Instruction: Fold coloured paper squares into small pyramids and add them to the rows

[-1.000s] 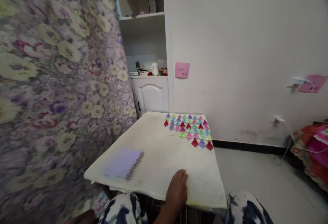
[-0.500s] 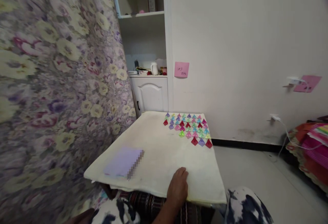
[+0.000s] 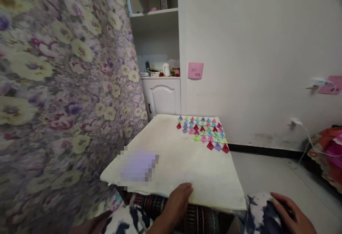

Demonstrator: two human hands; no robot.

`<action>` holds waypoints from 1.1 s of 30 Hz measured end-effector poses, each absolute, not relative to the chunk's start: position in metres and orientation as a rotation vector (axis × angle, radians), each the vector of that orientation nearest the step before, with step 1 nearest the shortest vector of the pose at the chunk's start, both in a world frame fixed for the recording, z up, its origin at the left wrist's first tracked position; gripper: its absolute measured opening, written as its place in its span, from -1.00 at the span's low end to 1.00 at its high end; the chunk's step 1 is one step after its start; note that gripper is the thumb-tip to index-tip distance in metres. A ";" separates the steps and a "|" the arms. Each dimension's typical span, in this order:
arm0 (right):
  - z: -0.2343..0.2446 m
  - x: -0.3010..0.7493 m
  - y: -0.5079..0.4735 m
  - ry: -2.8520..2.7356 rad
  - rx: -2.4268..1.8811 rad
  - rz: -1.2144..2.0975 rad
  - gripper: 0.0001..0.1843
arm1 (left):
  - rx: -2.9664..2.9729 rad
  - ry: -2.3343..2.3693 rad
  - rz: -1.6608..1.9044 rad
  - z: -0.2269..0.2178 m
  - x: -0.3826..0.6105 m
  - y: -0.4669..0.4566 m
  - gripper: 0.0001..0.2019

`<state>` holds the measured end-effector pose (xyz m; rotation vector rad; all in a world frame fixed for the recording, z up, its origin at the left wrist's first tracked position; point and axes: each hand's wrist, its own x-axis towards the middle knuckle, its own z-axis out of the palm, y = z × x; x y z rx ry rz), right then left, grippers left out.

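Note:
My left hand [image 3: 179, 200] rests on the front edge of the cream-covered table [image 3: 171, 162], fingers bent a little and lying on the cover, with nothing visible in it. My right hand [image 3: 292, 212] lies over my right knee [image 3: 259, 209], fingers loosely stretched and holding nothing that I can see. At the table's far right corner sit rows of small folded paper pieces [image 3: 203, 128] in red, purple, pink, green and blue. A stack of purple paper [image 3: 139, 166], partly blurred, lies at the left front of the table.
A flowered curtain [image 3: 66, 102] hangs along the left. Behind the table stands a white cabinet [image 3: 165, 95] with a white jug [image 3: 166, 70] on its shelf. A pink note [image 3: 195, 70] is stuck to the wall. Chargers with a cord [image 3: 307, 137] are plugged in at right.
My right hand has come into view on my right knee. My left hand has drawn back slightly toward the table's front edge. The view has turned a little left.

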<state>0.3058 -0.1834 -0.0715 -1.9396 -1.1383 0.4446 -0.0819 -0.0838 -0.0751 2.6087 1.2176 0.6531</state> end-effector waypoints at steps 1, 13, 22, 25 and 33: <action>-0.063 0.298 -0.174 -1.235 -1.904 0.431 -0.57 | 2.587 1.219 0.632 -0.068 -0.090 -0.083 -0.62; -0.031 0.176 -0.078 -1.853 -1.410 0.837 -0.69 | 2.111 2.012 0.865 -0.008 -0.202 -0.040 -0.77; -0.050 0.143 -0.043 -2.005 -1.382 0.888 -0.72 | 1.967 2.209 0.786 -0.017 -0.225 -0.040 -0.77; -0.063 0.140 -0.049 -2.085 -1.388 0.895 -0.74 | 1.970 2.233 0.697 -0.018 -0.216 -0.040 -0.69; -0.062 0.137 -0.054 -2.108 -1.395 0.921 -0.76 | 1.855 2.370 0.521 -0.016 -0.208 -0.044 -0.70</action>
